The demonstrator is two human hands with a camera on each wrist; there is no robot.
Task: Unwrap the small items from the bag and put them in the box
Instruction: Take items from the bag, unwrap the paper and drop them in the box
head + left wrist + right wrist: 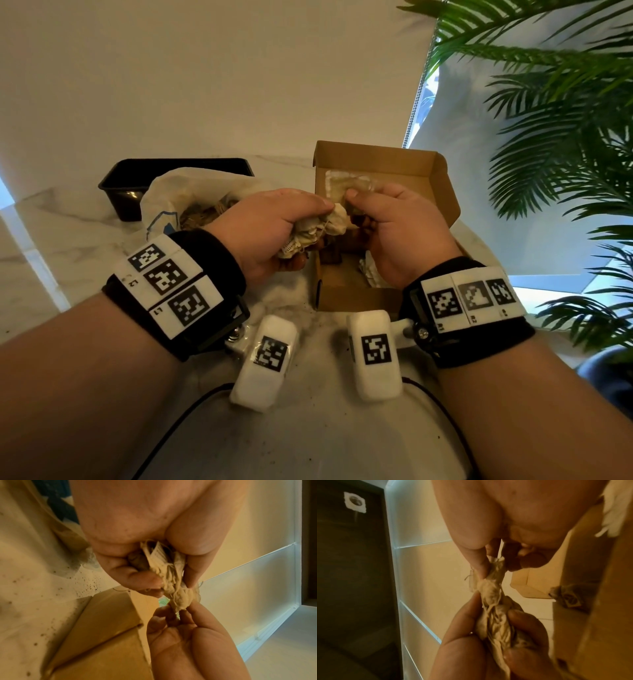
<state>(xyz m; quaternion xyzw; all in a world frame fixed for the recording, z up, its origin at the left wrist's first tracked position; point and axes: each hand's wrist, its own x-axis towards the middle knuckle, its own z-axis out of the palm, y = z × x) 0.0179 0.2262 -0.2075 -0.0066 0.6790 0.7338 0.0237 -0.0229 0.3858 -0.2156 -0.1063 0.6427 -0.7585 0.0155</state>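
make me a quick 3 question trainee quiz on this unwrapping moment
1. True or false: the left hand grips the crumpled wrapper.
2. Which part of the wrapper does the right hand pinch? A) its twisted end B) its middle C) nothing
3. Fill in: the cardboard box stands with its lid ____.

Key: 1 true; 2 A; 3 open. The white bag lies left of the box, in front of the black tray.

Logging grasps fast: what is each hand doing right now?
Left hand: closed, gripping the crumpled cream cloth wrapping.
Right hand: closed, pinching the same wrapping's other end over the open brown cardboard box.
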